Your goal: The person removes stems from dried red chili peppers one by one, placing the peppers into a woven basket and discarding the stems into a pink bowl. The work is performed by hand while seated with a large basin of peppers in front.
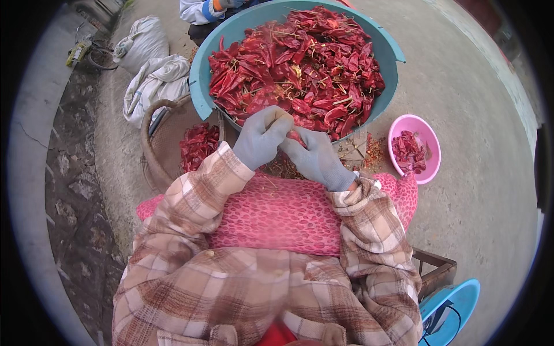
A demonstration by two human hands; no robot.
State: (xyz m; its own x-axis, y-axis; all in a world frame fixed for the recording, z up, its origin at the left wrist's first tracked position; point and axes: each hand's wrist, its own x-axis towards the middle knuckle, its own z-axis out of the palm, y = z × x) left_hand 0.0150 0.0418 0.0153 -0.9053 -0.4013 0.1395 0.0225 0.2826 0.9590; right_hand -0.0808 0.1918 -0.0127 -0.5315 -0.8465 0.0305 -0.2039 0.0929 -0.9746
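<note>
Both my hands wear grey gloves and meet at the near rim of a large teal basin [201, 97]. My right hand [318, 158] pinches a dried red chili pepper [296, 137] between thumb and fingers. Bent fingers of my left hand [265, 136] come together right beside that chili; whatever lies between its fingertips is hidden. Heaped dried red chilies [298, 69], many with stems, fill the basin beyond my hands. Below my wrists, a pink patterned cloth [277, 212] covers my lap.
At left stands a woven basket [162, 138] holding chilies, with white sacks [151, 86] behind. A pink bowl [434, 151] with chilies sits right. Stems and seeds litter the ground. A blue basin [469, 298] is lower right; a person's gloved hand [232, 3] shows beyond.
</note>
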